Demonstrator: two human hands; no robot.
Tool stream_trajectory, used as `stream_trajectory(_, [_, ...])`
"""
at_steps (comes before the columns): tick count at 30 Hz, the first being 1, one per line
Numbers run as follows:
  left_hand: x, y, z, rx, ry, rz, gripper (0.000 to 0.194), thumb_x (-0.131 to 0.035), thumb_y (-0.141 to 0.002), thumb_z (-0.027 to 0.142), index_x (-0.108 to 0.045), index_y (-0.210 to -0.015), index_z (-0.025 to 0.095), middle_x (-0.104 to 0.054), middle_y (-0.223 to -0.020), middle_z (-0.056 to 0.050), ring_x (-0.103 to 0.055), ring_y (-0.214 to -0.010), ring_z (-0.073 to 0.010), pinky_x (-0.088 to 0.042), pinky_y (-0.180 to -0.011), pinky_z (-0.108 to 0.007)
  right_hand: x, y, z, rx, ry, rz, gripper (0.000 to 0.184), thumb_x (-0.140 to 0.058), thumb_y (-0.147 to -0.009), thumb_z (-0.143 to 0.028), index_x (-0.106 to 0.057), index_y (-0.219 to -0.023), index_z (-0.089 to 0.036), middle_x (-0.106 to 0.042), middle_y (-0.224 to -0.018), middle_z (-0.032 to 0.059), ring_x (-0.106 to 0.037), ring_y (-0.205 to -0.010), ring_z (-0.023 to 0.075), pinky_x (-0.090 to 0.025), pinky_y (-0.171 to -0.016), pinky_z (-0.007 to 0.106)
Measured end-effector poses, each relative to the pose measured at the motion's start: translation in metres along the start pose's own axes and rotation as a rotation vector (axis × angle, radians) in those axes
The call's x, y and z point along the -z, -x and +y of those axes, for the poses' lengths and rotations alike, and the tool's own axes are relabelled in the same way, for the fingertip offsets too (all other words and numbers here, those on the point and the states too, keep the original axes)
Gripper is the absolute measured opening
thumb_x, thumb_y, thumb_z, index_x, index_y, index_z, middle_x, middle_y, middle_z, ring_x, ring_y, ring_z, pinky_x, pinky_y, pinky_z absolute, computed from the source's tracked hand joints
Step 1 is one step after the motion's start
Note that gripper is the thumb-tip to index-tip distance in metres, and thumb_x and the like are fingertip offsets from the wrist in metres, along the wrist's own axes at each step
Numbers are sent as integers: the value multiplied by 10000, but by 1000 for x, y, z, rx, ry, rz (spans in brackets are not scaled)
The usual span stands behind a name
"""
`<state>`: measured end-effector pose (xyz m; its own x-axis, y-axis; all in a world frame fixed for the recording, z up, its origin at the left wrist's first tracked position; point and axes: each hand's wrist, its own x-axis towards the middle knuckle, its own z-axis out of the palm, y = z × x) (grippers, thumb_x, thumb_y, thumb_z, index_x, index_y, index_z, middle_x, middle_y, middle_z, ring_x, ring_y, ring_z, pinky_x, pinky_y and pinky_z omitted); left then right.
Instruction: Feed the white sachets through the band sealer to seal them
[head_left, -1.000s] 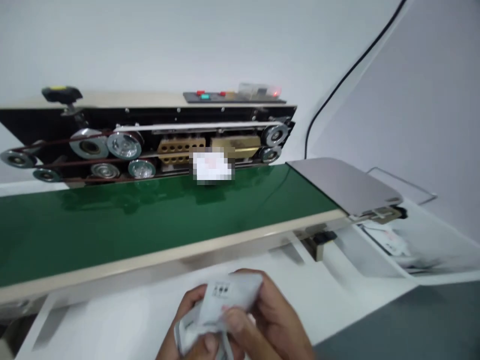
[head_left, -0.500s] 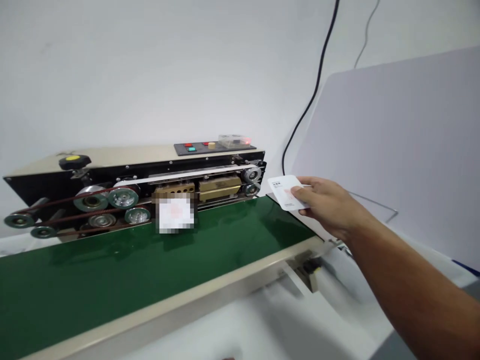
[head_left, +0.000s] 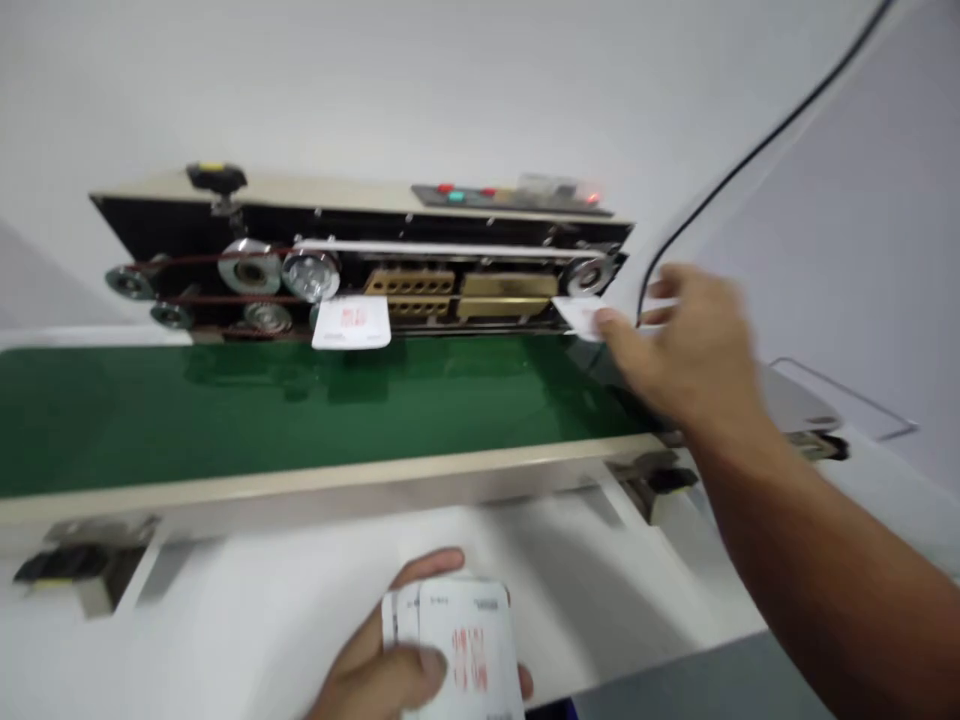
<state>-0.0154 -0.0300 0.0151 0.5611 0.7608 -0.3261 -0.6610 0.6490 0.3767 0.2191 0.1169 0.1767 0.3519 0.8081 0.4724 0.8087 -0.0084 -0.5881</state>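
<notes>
White walls are standing behind a black-and-cream band sealer [head_left: 360, 215] with a green conveyor belt [head_left: 300, 395]. The right hand [head_left: 694, 345] is pinching a small white pouch [head_left: 579, 316] at the belt's far edge. Left of that hand, a red-printed white pouch [head_left: 351, 323] is standing before brass blocks [head_left: 411, 295]. Nearer the viewer, the left hand [head_left: 390, 680] is gripping a stack of white pouches [head_left: 469, 640].

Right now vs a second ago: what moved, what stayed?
The right hand has moved from the sachet stack out to the green conveyor's right end, pinching a white sachet at the band sealer's belt. The other sachet on the conveyor has travelled left. The left hand still holds the stack.
</notes>
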Motion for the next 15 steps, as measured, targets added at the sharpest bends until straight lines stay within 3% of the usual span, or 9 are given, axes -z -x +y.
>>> stream_trajectory(1, [-3, 3, 3, -36, 20, 35, 536, -800, -707, 258, -687, -1229, 297, -780, -1147, -112, -730, -1013, -411, -498, -890, -521, 0, 23, -1, 83, 19, 21, 467, -673, -897, -325, -504, -1326, -256, -469, -1429, 149, -534, -1207, 376, -475, -959, 493])
stream_trajectory(3, [-7, 5, 8, -134, 41, 118, 560, -759, -767, 240, -608, -1306, 269, -802, -1007, -108, -744, -960, -338, -516, -836, -440, -3, 76, -1, 307, 5, 33, 361, -620, -919, -426, -525, -1246, -307, -597, -1103, 111, -615, -935, 345, -507, -821, 526])
stream_trajectory(4, [-8, 4, 9, -182, 52, 160, 564, -749, -788, 228, -576, -1325, 257, -799, -979, -98, -742, -936, -306, -521, -816, -412, -6, 103, 1, 369, -5, -81, 298, -635, -899, -444, -551, -1152, -313, -581, -955, 81, -600, -817, 318, -505, -757, 533])
stream_trajectory(5, [-8, 4, 10, -227, 60, 195, 556, -747, -804, 218, -559, -1326, 249, -792, -989, -89, -738, -924, -285, -524, -808, -395, -11, 128, 4, 430, -82, -212, 353, -667, -870, -429, -527, -1168, -301, -560, -941, 73, -584, -767, 293, -517, -694, 509])
stream_trajectory(8, [-8, 1, 9, -303, 66, 223, 503, -776, -816, 222, -566, -1273, 248, -777, -1044, -77, -725, -955, -271, -530, -849, -404, -32, 180, 13, 344, -268, -570, 559, -663, -881, -407, -417, -1362, -262, -571, -1153, 110, -634, -900, 274, -583, -675, 426])
stream_trajectory(11, [-7, -1, 9, -335, 26, 249, 497, -817, -796, 260, -584, -1235, 267, -775, -1021, -62, -720, -945, -259, -539, -858, -407, -47, 192, 16, 118, -421, -816, 420, -595, -964, -420, -455, -1329, -265, -631, -1172, 84, -671, -958, 237, -600, -758, 380])
stream_trajectory(15, [-4, -3, 10, -333, -52, 286, 445, -829, -790, 278, -617, -1181, 271, -769, -971, -29, -708, -841, -201, -556, -776, -342, -46, 184, 14, 76, -473, -855, 227, -571, -993, -399, -574, -1185, -279, -679, -1063, 31, -680, -868, 192, -572, -737, 327])
